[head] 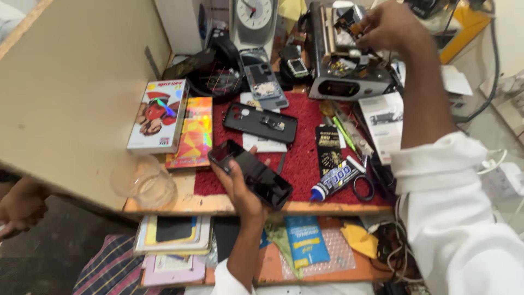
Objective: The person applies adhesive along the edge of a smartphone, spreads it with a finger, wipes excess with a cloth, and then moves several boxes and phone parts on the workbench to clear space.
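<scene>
We hold a dark phone in left grip, right grip pinching a small part (grey machine behind), w/ glue tube & black packet on red mat.

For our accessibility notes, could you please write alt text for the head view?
A person's left hand holds a black smartphone over a red mat on a cluttered wooden bench, while the right hand reaches to a grey metal machine at the back. A black phone case lies nearby.
</scene>
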The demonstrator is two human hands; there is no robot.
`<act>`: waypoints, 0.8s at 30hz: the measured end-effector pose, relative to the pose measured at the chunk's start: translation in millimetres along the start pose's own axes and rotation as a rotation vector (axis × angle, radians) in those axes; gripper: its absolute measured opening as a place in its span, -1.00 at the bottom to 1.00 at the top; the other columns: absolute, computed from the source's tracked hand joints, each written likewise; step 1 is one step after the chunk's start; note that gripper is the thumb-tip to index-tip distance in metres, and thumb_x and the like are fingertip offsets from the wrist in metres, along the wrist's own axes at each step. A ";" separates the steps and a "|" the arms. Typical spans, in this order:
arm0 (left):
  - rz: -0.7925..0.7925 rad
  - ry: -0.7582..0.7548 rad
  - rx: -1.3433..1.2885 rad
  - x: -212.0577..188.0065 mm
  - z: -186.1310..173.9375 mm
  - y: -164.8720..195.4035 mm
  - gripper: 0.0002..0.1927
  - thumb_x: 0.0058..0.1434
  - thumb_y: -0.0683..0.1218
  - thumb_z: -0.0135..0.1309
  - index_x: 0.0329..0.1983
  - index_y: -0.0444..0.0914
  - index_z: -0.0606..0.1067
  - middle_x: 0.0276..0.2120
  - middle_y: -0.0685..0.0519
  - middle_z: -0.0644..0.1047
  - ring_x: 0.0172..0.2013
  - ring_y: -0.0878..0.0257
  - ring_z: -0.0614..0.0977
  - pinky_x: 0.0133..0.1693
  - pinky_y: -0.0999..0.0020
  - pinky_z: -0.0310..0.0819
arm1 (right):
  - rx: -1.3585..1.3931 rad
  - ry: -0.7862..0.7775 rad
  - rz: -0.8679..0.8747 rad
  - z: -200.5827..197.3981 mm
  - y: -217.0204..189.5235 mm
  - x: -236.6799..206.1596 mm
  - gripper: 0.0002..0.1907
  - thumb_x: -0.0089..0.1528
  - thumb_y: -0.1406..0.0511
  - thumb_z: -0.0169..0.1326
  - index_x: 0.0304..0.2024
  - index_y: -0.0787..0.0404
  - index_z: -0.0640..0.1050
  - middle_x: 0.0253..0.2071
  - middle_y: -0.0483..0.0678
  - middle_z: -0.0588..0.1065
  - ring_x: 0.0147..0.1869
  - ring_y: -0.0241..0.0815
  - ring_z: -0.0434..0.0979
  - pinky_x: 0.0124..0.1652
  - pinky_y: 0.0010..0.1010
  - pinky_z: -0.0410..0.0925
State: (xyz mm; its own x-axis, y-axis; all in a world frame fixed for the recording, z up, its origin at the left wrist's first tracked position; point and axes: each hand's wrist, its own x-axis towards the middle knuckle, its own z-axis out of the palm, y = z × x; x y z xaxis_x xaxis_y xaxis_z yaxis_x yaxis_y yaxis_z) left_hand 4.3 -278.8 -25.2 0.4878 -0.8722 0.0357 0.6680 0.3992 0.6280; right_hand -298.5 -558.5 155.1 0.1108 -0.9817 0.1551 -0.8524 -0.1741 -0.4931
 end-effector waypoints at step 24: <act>-0.086 -0.040 -0.061 -3.5 7.4 15.4 -0.35 0.44 0.02 -0.21 0.54 -0.10 -0.09 0.25 -0.16 0.33 0.23 -0.07 0.49 0.07 -0.13 0.57 | -0.043 0.481 -0.224 83.6 -44.1 102.5 -0.32 0.17 0.20 0.46 0.18 0.37 0.41 0.04 0.22 0.51 -0.01 -0.06 0.55 -0.09 -0.31 0.45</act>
State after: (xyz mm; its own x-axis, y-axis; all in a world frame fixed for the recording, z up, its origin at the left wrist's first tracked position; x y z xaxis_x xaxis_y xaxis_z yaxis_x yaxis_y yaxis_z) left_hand 8.6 -271.6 -10.0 0.4047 -0.9143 0.0155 0.7401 0.3375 0.5816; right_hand -206.8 -658.0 121.2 0.0545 -0.7728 0.6323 -0.8560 -0.3621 -0.3689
